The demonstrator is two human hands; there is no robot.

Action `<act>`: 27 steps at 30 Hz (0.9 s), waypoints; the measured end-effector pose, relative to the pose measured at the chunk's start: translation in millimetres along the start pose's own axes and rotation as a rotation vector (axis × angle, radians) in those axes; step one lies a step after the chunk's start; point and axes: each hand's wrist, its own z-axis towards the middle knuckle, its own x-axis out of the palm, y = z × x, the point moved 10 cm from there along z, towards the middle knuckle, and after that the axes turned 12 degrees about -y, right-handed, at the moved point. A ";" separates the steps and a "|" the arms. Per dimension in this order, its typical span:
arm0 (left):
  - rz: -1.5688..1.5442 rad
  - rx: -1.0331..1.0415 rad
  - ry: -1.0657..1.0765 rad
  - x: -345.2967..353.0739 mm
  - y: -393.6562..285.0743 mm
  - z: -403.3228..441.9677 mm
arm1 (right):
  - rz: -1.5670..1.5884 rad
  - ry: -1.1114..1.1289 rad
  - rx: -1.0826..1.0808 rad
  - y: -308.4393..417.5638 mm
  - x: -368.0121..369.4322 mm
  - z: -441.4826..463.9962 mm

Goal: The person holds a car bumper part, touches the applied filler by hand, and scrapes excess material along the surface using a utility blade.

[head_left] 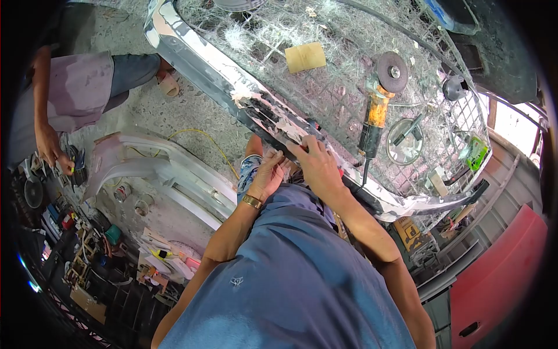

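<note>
A long car bumper (200, 61), black with white filler and ragged patches, slants across the wire-mesh work surface in front of me. My right hand (317, 166) is on its near edge, fingers bent over the rim. Close beside it, my left hand (268, 177), with a gold-coloured band at the wrist, has its fingers curled together at the underside of that edge. Whatever lies between those fingertips is hidden. Broken, peeling filler (285, 125) lies just beyond both hands. Small red bits show by the right hand, too small to name.
An angle grinder (376, 110) rests on the mesh, near a tan sheet (305, 57), a round plate (401, 152) and a green object (478, 153). Left, a co-worker's hand (51, 148) is near tools. A pale bumper (168, 174) and yellow cord (212, 145) lie on the floor.
</note>
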 end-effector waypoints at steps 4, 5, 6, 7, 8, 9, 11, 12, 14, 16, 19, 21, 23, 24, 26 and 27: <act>0.004 -0.038 0.015 -0.9 1.8 -2.2 | 0.253 0.019 0.115 -12.4 -5.8 0.7; 0.003 -0.039 0.017 -0.1 2.2 -1.4 | 0.257 0.030 0.124 -9.7 -7.2 1.4; 0.009 -0.037 -0.008 -2.4 2.4 -0.7 | 0.262 0.043 0.133 -6.9 -7.0 1.3; 0.015 -0.034 -0.035 -5.2 2.4 -0.5 | 0.262 0.045 0.132 -4.0 -4.6 -0.1; 0.013 -0.033 -0.036 -5.3 2.2 -0.8 | 0.274 0.020 0.135 -1.9 -2.7 -1.7; 0.018 -0.031 -0.027 -4.5 1.8 -1.0 | 0.287 -0.006 0.139 -0.3 -0.9 -3.3; 0.022 -0.030 -0.018 -6.4 2.0 0.6 | 0.278 0.026 0.154 1.4 9.1 -8.7; 0.015 -0.043 0.008 -5.7 2.7 0.8 | 0.269 0.059 0.169 0.8 14.5 -11.1; 0.008 -0.057 0.033 -13.8 5.3 4.6 | 0.177 0.023 0.101 3.2 12.2 -8.2; -0.017 -0.045 0.069 -14.8 5.4 6.6 | 0.083 -0.013 0.038 4.1 6.4 -3.5; 0.005 -0.030 0.004 -15.4 5.2 6.4 | 0.172 -0.140 0.148 -15.2 -10.5 9.6; -0.011 -0.043 -0.030 -10.5 3.2 2.4 | 0.247 -0.026 0.154 -21.6 -2.7 8.5; -0.030 -0.051 -0.063 -11.1 3.3 2.9 | 0.323 0.088 0.155 -23.9 4.1 9.8; -0.023 -0.052 -0.069 -10.7 3.2 2.8 | 0.327 0.119 0.187 -27.8 6.2 11.3; -0.017 -0.054 -0.075 -8.5 2.7 1.4 | 0.332 0.150 0.218 -33.7 10.0 13.2; -0.012 -0.054 -0.095 -9.0 2.7 1.1 | 0.309 0.146 0.203 -35.1 10.5 14.3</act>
